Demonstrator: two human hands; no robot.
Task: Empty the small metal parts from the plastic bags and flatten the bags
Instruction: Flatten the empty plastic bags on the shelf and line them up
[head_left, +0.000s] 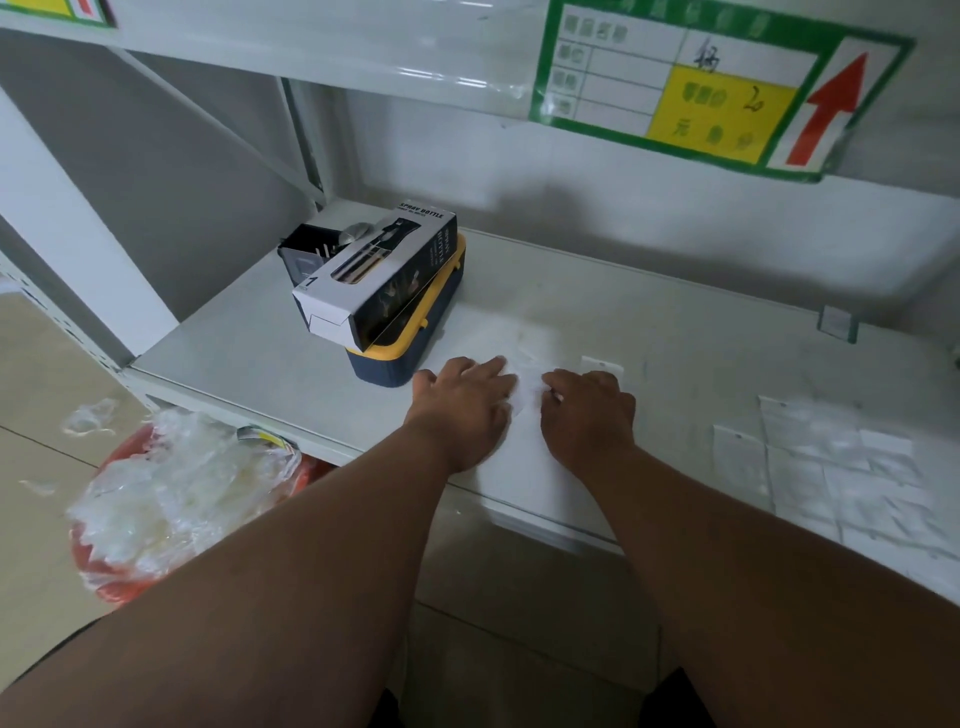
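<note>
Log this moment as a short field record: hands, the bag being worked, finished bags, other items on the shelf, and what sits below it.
left hand: palm down, pressing on the clear bag
right hand: palm down beside it, fingers curled on the same bag
clear bag: lying flat on the shelf between the hands
flattened bags: spread in overlapping rows to the right
spray bottle box: resting tilted on the blue and yellow container
red bin: below the shelf, left, heaped with crumpled clear plastic

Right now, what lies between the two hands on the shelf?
In the head view, only a clear plastic bag, flat on the shelf, spans between left hand and right hand.
</note>
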